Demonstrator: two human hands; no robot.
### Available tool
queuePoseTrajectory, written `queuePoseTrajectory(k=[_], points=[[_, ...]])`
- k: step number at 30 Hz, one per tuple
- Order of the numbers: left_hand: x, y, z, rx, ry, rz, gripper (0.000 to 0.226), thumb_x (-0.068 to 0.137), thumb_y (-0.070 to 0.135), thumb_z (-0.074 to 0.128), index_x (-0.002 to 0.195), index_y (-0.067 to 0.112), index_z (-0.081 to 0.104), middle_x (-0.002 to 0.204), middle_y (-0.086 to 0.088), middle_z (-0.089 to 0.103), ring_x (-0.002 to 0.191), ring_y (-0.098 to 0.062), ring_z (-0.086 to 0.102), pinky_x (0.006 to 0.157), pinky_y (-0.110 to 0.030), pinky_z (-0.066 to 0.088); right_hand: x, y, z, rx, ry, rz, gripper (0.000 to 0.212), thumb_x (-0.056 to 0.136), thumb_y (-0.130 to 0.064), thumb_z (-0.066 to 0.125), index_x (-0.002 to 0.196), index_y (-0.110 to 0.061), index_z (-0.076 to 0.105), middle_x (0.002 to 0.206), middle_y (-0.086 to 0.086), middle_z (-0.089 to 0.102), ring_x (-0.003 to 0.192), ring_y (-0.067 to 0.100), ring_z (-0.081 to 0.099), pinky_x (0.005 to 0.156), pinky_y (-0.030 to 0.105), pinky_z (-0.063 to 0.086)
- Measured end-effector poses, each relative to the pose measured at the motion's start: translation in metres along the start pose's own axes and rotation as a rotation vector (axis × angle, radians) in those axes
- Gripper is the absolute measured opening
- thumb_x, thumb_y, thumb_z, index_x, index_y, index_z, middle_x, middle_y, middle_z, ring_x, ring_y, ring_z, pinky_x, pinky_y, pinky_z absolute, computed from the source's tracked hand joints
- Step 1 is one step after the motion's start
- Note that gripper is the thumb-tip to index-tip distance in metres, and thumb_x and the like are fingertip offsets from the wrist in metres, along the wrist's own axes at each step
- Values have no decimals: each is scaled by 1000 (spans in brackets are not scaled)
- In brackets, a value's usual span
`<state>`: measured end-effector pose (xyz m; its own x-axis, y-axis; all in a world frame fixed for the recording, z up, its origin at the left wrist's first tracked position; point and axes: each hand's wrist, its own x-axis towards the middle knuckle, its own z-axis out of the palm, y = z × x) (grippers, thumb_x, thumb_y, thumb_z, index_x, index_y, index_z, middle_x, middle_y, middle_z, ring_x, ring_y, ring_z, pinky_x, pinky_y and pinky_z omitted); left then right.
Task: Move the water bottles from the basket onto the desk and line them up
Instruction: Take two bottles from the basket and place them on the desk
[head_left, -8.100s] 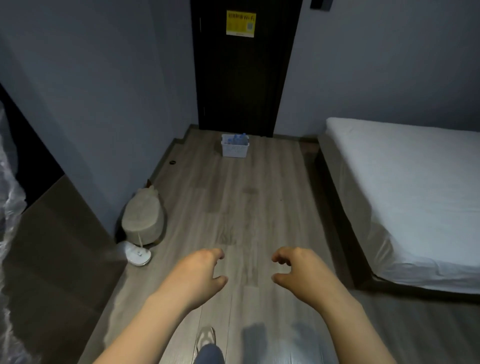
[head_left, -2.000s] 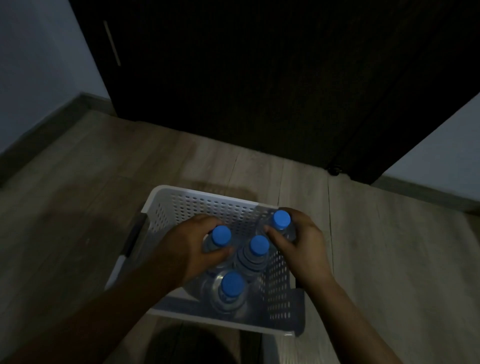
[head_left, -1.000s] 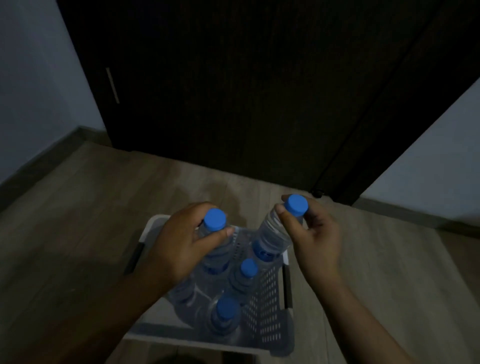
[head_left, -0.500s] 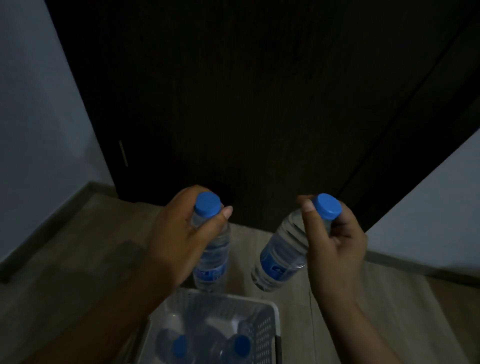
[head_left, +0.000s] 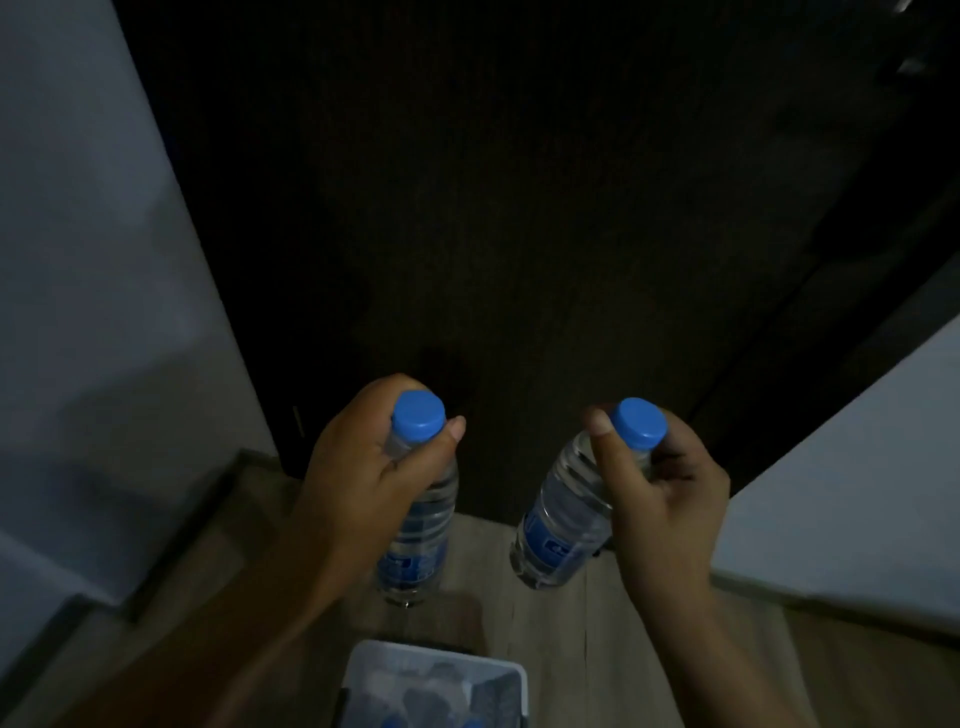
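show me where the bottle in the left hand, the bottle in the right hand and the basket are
left-hand bottle (head_left: 418, 420), head view, blue cap
right-hand bottle (head_left: 563, 525), head view, clear body
basket (head_left: 431, 656), head view, far rim

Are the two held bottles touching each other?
Apart. The head view shows dark door and floor between the left bottle and the right bottle along their whole length.

1. The left water bottle (head_left: 423, 512) is clear plastic with a blue cap and blue label, held nearly upright in mid-air above the floor.
2. The right water bottle (head_left: 566, 525) looks the same, but tilts, its cap leaning right and its base swinging left.
3. The white perforated basket (head_left: 436, 656) sits on the floor below both; blue caps just show at its bottom edge.
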<state>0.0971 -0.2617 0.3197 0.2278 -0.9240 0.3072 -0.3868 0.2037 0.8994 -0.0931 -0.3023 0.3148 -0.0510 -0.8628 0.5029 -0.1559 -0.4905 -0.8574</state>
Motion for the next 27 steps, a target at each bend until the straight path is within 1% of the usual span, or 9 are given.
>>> queuePoseTrajectory(k=[3,5,9,13,16,19,22,24,27], points=[[17,68,-29,6,1,47,13,83,30,58,84,17,56,77,2,58,72,-8,61,62,-9,46,34,-72,-6,-3,0,-21,5,85,-25,62,88,-22,65,78,-4,67,73,10,65,65,15,52],[27,115,-49,-1,8,83,7,85,23,61,83,18,56,77,3,59,70,-8,61,61,-9,45,56,-122,-10,6,-3,-38,4,85,-23,65,87,-20,65,78,-1,67,73,11,66,66,17,53],[49,211,-92,-45,2,118,7,87,13,61,83,16,56,75,4,60,67,-5,60,59,-9,46,97,-225,-15,43,-9,-86,5,84,-15,64,84,-20,64,79,0,66,70,6,64,65,13,51],[66,303,-138,-81,20,168,6,87,14,61,83,12,57,76,-4,60,63,-9,59,57,-12,47,136,-325,-24,47,-37,-143,2,84,-11,64,85,-10,65,75,1,66,67,6,63,63,13,50],[77,368,-170,-121,40,184,5,87,17,62,86,20,58,74,2,61,66,-3,61,59,-9,47,160,-398,-29,63,-68,-170,17,84,-19,65,93,-5,67,79,-3,69,73,8,67,65,15,51],[86,427,-202,-159,47,242,4,87,18,62,90,20,59,80,1,66,72,-4,65,62,-9,49,178,-469,-33,88,-73,-199,24,82,-29,61,93,-9,68,84,-3,73,78,9,70,67,17,53],[88,477,-230,-200,31,295,4,88,18,60,91,15,59,85,-8,70,79,-12,69,66,-16,55,190,-523,-37,99,-74,-198,20,84,-30,63,83,-12,69,78,5,72,73,17,69,71,27,56],[86,503,-244,-217,8,312,7,89,19,58,92,13,59,86,-8,72,81,-15,70,68,-19,56,194,-549,-39,115,-78,-195,21,85,-29,64,82,-10,70,78,8,72,76,20,69,73,31,55],[82,530,-257,-224,-10,327,9,88,19,58,92,12,61,85,-4,73,81,-13,70,67,-16,56,194,-578,-43,185,-74,-180,23,85,-31,64,81,-9,70,80,6,73,76,14,69,66,20,53]])
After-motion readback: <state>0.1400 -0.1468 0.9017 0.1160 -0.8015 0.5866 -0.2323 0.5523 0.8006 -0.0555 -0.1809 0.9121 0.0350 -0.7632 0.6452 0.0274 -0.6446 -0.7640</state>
